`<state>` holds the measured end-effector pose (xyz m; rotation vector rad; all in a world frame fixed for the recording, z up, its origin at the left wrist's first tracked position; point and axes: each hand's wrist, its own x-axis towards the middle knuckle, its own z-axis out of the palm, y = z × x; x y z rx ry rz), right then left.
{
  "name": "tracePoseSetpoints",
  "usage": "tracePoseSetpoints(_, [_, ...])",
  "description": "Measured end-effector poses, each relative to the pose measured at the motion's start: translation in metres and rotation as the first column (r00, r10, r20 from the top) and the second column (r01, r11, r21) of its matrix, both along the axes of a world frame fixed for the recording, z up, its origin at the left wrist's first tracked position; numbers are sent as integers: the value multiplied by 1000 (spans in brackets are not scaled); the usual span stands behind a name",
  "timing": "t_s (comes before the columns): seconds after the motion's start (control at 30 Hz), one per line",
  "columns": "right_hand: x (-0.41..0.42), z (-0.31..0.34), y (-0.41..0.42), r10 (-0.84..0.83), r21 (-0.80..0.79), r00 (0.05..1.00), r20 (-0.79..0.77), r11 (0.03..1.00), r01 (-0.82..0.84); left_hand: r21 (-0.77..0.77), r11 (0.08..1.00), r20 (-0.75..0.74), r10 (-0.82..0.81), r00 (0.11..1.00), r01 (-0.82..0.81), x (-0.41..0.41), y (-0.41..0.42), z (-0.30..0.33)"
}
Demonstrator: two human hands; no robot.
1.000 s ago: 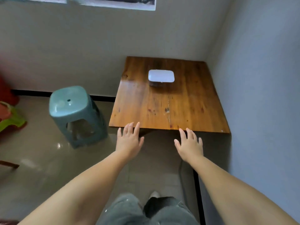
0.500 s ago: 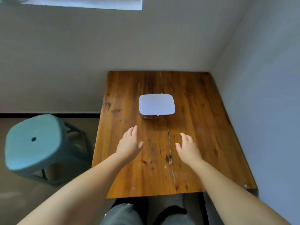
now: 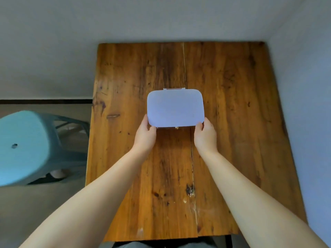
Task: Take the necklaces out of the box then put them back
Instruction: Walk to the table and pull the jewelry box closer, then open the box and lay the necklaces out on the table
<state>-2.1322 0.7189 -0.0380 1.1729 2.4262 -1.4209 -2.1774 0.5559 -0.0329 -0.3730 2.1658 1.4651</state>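
Observation:
A pale, rounded rectangular box (image 3: 175, 108) with its lid down sits in the middle of the wooden table (image 3: 232, 122). My left hand (image 3: 145, 134) grips the box's near left corner. My right hand (image 3: 206, 134) grips its near right corner. A hinge or clasp tab shows on the far edge. A small glint of metal shows under the near edge. The necklaces are hidden inside.
A teal plastic stool (image 3: 25, 147) stands on the floor to the left of the table. Walls close in behind the table and along its right side. My legs show at the table's near edge.
I have come closer to the table, and both hands have reached forward from the near part of the table and taken hold of the box's near corners.

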Motion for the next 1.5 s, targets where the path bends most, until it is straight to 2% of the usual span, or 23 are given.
tracePoseSetpoints(0.23, [11,-6,9,99,64,992,-77,993,-94,16,997,-138,-71,988,74,11,0,-5])
tracePoseSetpoints(0.3, [10,-1,12,119,85,984,-134,990,-109,20,998,-186,-63,981,67,7,-5,-4])
tracePoseSetpoints(0.47, [-16,19,27,90,144,932,-351,989,-41,-13,999,-429,-35,903,33,-26,-7,9])
tracePoseSetpoints(0.53, [-35,26,39,91,141,907,-411,989,-36,36,999,-443,14,897,3,-54,-4,16])
tracePoseSetpoints(0.67, [-80,31,62,102,86,909,-404,994,-73,63,998,-410,41,911,-16,-101,5,27])
tracePoseSetpoints(0.8, [-117,19,71,120,11,944,-306,992,-123,130,984,-165,139,976,-119,-131,10,9])
tracePoseSetpoints(1.03, [-120,-13,71,-61,-183,978,-198,983,24,264,946,24,187,982,-186,-137,22,-22])
tracePoseSetpoints(1.17, [-116,-14,72,-121,-292,981,-155,954,72,299,922,67,236,969,-245,-129,23,-25])
tracePoseSetpoints(1.23, [-117,-10,69,-121,-263,982,-146,962,79,291,926,70,231,971,-241,-127,21,-23])
tracePoseSetpoints(1.3, [-113,-2,62,-54,19,976,-209,998,59,261,940,50,215,975,-221,-122,17,-21])
tracePoseSetpoints(1.37, [-107,9,50,151,319,931,-332,947,-40,145,975,-43,178,983,-170,-112,14,-20])
tracePoseSetpoints(1.43, [-107,16,28,479,403,831,-283,845,-350,37,993,-152,114,982,-109,-94,6,-17])
tracePoseSetpoints(1.5, [-111,14,0,752,386,653,-84,629,-675,5,999,-188,49,981,-49,-72,-4,-17])
